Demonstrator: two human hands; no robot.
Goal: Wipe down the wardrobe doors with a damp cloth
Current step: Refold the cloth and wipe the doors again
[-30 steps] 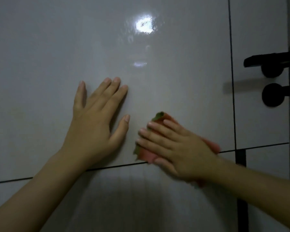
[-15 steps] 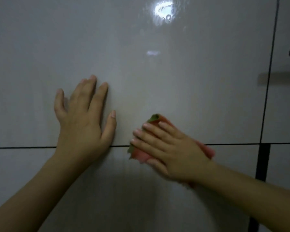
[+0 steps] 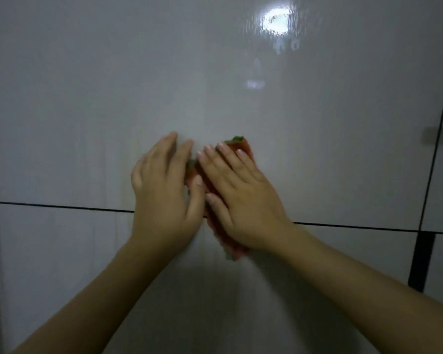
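Now mid-wipe at frame centre: right hand (image 3: 243, 200) flat on the cloth (image 3: 237, 145), left hand (image 3: 164, 198) open alongside on the door (image 3: 87, 98), next stroke wants steady pressure.

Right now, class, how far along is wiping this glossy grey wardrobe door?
Done: streaks near the glare spot. In hand: right hand presses the red-and-green cloth onto the glossy grey door; left hand flat alongside. Left: the lower panel shows no clear wet marks.
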